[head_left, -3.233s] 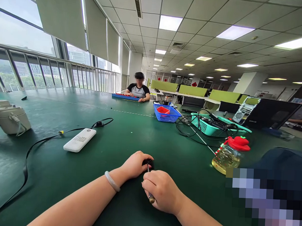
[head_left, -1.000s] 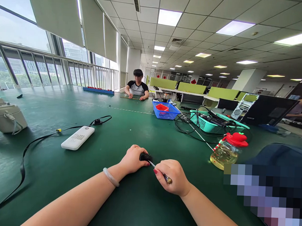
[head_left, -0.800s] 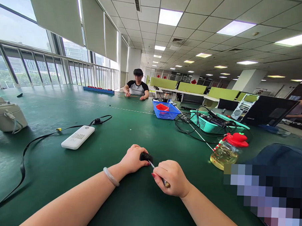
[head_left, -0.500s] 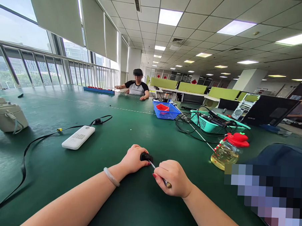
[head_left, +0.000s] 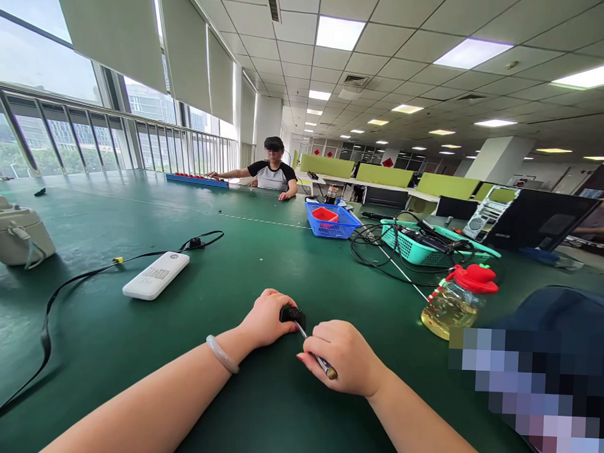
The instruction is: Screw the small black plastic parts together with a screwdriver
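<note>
we have our left hand (head_left: 269, 318) clamped on a small black block (head_left: 292, 315), thumb at its near side, and our right hand (head_left: 343, 358) closed around a slim metal tool (head_left: 322, 363). the two hands are near each other but apart, with the tool slanting between them. its far end meets the near side of the block; whether it goes inside, we cannot tell. the block sits at our left fingertips, just above or on the green table (head_left: 274, 412); we cannot tell which. a pale bangle (head_left: 222, 354) rings our left wrist.

left of our left hand we see a white power bank (head_left: 156, 275) lying flat, a black strap (head_left: 69, 284) winding past it, and a beige container (head_left: 14, 235) farther out. right of our right hand stands a jar with a red lid (head_left: 451, 316). beyond both hands are a blue basket (head_left: 334, 229) with a red tray (head_left: 325, 215) inside and, to its right, a teal basket (head_left: 409, 252) heaped with black cables (head_left: 426, 236). farthest ahead, a seated person (head_left: 273, 176) stretches one arm toward a long blue tray (head_left: 196, 181).
</note>
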`<state>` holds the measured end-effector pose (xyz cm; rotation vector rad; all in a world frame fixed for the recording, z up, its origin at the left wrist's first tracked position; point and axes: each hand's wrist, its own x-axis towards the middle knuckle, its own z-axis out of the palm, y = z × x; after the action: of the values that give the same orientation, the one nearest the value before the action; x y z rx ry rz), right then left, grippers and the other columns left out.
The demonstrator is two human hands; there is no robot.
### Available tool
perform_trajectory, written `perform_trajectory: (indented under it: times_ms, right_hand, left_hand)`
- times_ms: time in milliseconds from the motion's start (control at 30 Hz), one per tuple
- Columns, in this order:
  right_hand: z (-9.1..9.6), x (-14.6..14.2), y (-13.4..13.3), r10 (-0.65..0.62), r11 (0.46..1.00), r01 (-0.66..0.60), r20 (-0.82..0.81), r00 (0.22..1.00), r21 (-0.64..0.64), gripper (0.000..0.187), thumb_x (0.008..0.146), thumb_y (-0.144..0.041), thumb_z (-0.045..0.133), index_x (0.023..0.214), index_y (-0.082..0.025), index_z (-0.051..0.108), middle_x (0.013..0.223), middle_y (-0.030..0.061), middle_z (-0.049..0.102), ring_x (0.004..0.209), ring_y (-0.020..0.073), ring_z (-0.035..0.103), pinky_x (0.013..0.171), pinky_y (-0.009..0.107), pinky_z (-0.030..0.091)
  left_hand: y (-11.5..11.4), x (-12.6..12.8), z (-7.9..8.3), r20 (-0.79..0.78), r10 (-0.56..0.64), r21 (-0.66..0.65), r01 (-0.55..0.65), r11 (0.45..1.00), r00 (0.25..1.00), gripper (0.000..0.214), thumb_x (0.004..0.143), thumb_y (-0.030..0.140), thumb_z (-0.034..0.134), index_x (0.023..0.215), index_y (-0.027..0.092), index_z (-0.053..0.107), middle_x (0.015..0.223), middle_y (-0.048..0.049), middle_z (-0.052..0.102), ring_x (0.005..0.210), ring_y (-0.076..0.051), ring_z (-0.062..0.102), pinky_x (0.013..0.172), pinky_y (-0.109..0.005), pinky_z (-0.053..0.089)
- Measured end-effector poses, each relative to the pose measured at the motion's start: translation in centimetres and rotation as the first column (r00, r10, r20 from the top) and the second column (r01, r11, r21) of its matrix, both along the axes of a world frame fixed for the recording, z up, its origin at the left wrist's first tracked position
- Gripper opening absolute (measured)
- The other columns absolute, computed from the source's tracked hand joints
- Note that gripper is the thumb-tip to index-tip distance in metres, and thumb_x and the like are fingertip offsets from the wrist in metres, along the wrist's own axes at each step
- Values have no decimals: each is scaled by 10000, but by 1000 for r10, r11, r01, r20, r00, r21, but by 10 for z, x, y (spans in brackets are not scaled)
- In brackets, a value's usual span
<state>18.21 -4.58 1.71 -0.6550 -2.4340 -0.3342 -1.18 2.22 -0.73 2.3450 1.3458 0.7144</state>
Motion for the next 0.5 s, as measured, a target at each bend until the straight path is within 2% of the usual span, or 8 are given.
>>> perform_trajectory:
  times_ms: [167, 367, 500]
  right_hand:
    - [-2, 0, 2, -15, 998, 16, 16, 1000, -61, 323, 920, -405, 525, 683, -191, 571, 606, -14, 502, 546, 117, 421, 536, 255, 271]
    - [1, 0, 1, -36, 999, 36, -1, 999, 29, 344, 959, -308, 461, 652, -186, 554, 591, -7, 498, 532, 117, 415, 530, 267, 249]
    - [2, 0, 0, -31, 999, 31, -12, 999, 34, 326, 947, -286, 466, 647, -187, 550, 587, -6, 501, 527, 119, 411, 527, 267, 254]
  left_hand:
    - [1, 0, 0, -9, 4, -5, -4, 1000, 1000, 289, 684, 300, 729, 964, 240, 686, 1008, -23, 706, 1138, -291, 507, 999, -409, 409]
    - [0, 0, -1, -4, 10, -7, -10, 1000, 1000, 323, 689, 332, 734, 990, 231, 678, 1038, -30, 700, 1145, -290, 506, 1003, -411, 412]
    - [1, 0, -2, -4, 11, -5, -12, 1000, 1000, 325, 688, 336, 734, 991, 234, 677, 1042, -30, 699, 1139, -288, 514, 1001, -409, 417]
